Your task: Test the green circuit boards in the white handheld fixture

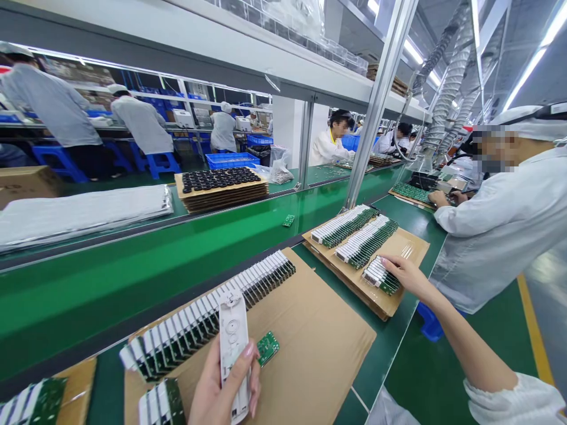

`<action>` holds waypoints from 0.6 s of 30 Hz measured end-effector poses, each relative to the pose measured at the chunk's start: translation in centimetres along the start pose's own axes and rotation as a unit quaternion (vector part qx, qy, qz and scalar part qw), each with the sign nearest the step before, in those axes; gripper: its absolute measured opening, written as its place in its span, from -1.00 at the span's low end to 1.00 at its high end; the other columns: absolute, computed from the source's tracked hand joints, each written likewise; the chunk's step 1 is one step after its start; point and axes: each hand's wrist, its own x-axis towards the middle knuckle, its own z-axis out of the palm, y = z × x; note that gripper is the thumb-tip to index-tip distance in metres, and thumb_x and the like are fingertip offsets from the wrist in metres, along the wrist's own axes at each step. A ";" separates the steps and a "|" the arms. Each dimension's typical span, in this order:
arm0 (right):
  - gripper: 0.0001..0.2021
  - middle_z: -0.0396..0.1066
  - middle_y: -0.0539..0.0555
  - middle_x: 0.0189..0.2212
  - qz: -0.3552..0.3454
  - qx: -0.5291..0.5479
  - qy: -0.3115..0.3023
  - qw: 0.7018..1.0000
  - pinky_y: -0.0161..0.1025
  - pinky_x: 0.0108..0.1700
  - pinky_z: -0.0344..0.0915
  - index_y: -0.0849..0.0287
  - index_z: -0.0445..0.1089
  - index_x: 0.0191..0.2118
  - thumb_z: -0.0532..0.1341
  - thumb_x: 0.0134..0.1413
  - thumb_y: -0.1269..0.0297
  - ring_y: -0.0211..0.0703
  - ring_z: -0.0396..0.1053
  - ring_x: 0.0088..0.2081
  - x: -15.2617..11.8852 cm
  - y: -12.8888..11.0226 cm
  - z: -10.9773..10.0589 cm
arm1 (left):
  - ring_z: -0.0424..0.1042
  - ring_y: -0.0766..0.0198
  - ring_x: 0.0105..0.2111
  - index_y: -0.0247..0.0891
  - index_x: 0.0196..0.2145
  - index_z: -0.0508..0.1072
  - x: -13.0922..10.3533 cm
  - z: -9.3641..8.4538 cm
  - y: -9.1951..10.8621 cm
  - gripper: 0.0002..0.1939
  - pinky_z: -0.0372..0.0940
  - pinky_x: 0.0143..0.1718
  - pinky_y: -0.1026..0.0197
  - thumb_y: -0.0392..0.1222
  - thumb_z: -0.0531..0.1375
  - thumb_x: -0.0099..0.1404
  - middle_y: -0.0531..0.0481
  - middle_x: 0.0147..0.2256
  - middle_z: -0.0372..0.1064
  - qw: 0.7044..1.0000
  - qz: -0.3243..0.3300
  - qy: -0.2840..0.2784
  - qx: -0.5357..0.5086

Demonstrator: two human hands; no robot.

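Gripping the white shell (233,330), your left hand (210,386) has its fingers clamped around the casing's lower half, thumb across the front. The shell stands roughly upright, hollow side facing you, probably so its inside stays readable. A green circuit board (268,348) sits just beside those fingertips; can't tell if they pinch it or it lies on the cardboard sheet (314,348) below.

Your right hand (410,277) reaches out to the short row (375,271) of white-and-green pieces, fingertips touching its top. Whether those fingers are closed on one piece, can't tell. That row lies under them on the cardboard stack (411,248), with two longer rows beyond, likely packed tight so pieces prop each other up and lift singly.

Beyond your left fingers, the long row (192,319) leans piece on piece along the sheet's far edge, seemingly leaving working room near you. Cardboard probably shields parts from the bench (387,337). One loose board (289,221) lies farther off, on the green strip.
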 end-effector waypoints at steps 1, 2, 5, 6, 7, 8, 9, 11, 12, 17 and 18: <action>-0.47 0.43 0.16 -0.01 0.001 -0.008 0.005 1.000 -0.03 0.12 0.22 0.22 0.41 0.03 -0.01 0.17 -0.05 0.09 0.34 0.04 0.1 0.2 0.1 | 0.10 0.33 -0.64 -0.16 -0.14 0.28 -0.1 0.0 0.0 -0.52 0.14 -0.66 0.34 0.13 0.31 0.11 0.10 -0.60 0.20 1.000 0.001 0.002 -0.003; -0.47 0.42 0.17 0.00 0.001 -0.015 0.009 1.000 -0.02 0.12 0.22 0.22 0.41 0.03 -0.02 0.17 -0.04 0.09 0.34 0.05 0.1 0.4 0.2 | 0.10 0.33 -0.64 -0.17 -0.15 0.29 -0.1 0.0 0.0 -0.53 0.13 -0.67 0.35 0.12 0.31 0.11 0.10 -0.60 0.20 1.000 0.007 0.005 -0.007; -0.48 0.43 0.18 -0.01 -0.004 -0.039 0.011 0.999 -0.01 0.10 0.24 0.21 0.42 0.00 -0.04 0.17 -0.03 0.11 0.35 0.03 -0.2 0.8 0.2 | 0.09 0.35 -0.65 -0.20 -0.24 0.30 -0.2 0.0 0.0 -0.58 0.11 -0.70 0.36 0.11 0.32 0.11 0.10 -0.61 0.19 0.999 0.030 0.007 -0.015; -0.49 0.44 0.18 -0.03 -0.008 -0.046 0.007 0.999 -0.02 0.08 0.26 0.20 0.44 -0.02 -0.04 0.17 -0.03 0.11 0.37 0.01 -0.2 0.8 0.1 | 0.09 0.35 -0.66 -0.21 -0.25 0.31 -0.2 0.0 0.0 -0.58 0.11 -0.71 0.36 0.11 0.31 0.11 0.10 -0.61 0.19 0.999 0.032 0.006 -0.017; -0.50 0.46 0.19 -0.06 -0.013 -0.056 0.004 0.998 -0.02 0.05 0.28 0.20 0.46 -0.06 -0.03 0.16 -0.02 0.12 0.39 -0.02 -0.2 0.5 -0.2 | 0.08 0.36 -0.66 -0.21 -0.26 0.31 -0.2 0.0 -0.1 -0.59 0.11 -0.71 0.36 0.11 0.31 0.12 0.10 -0.61 0.19 0.999 0.033 0.006 -0.019; -0.51 0.47 0.20 -0.09 -0.017 -0.067 0.005 0.998 -0.01 0.03 0.29 0.21 0.48 -0.09 -0.02 0.15 -0.02 0.14 0.40 -0.05 0.1 0.1 -0.5 | 0.08 0.36 -0.67 -0.21 -0.26 0.30 -0.3 -0.1 -0.1 -0.59 0.10 -0.71 0.37 0.12 0.30 0.13 0.10 -0.62 0.18 0.999 0.033 0.006 -0.020; -0.51 0.48 0.23 -0.12 -0.021 -0.080 0.010 0.997 0.01 0.00 0.30 0.23 0.49 -0.12 0.00 0.14 -0.03 0.16 0.41 -0.08 0.7 -0.6 -0.9 | 0.08 0.37 -0.68 -0.22 -0.26 0.30 -0.3 -0.1 -0.2 -0.60 0.09 -0.72 0.38 0.12 0.29 0.14 0.11 -0.62 0.18 0.999 0.033 0.007 -0.022; -0.52 0.48 0.28 -0.15 -0.033 -0.107 0.029 0.993 0.07 0.00 0.26 0.26 0.49 -0.13 0.05 0.11 -0.03 0.23 0.39 -0.08 2.7 -2.9 -1.3 | 0.07 0.38 -0.69 -0.22 -0.24 0.29 -0.3 -0.2 -0.2 -0.62 0.07 -0.72 0.39 0.11 0.26 0.18 0.12 -0.64 0.16 0.999 0.034 0.016 -0.030; -0.54 0.47 0.29 -0.13 -0.043 -0.118 0.038 0.991 0.09 0.03 0.24 0.26 0.48 -0.13 0.08 0.11 -0.02 0.24 0.37 -0.06 4.0 -4.4 -1.2 | 0.07 0.39 -0.69 -0.22 -0.25 0.29 -0.3 -0.3 -0.3 -0.62 0.06 -0.72 0.39 0.11 0.25 0.19 0.12 -0.64 0.15 0.999 0.032 0.017 -0.035; -0.64 0.37 0.14 -0.03 -0.103 -0.113 0.020 0.988 -0.01 0.06 0.27 0.22 0.37 -0.03 0.13 0.20 0.06 -0.05 0.34 -0.02 11.0 -13.1 3.0 | 0.05 0.38 -0.70 -0.20 -0.24 0.28 -0.2 -0.9 -0.3 -0.59 0.08 -0.72 0.38 0.16 0.24 0.19 0.12 -0.66 0.15 0.997 0.022 0.038 -0.058; -0.65 0.36 0.12 -0.04 -0.109 -0.108 0.013 0.988 -0.02 0.02 0.31 0.23 0.35 -0.03 0.13 0.21 0.08 -0.07 0.35 -0.04 11.8 -14.6 4.3 | 0.05 0.38 -0.71 -0.20 -0.23 0.28 -0.2 -1.2 -0.3 -0.57 0.08 -0.72 0.38 0.18 0.24 0.18 0.12 -0.66 0.15 0.997 0.026 0.047 -0.059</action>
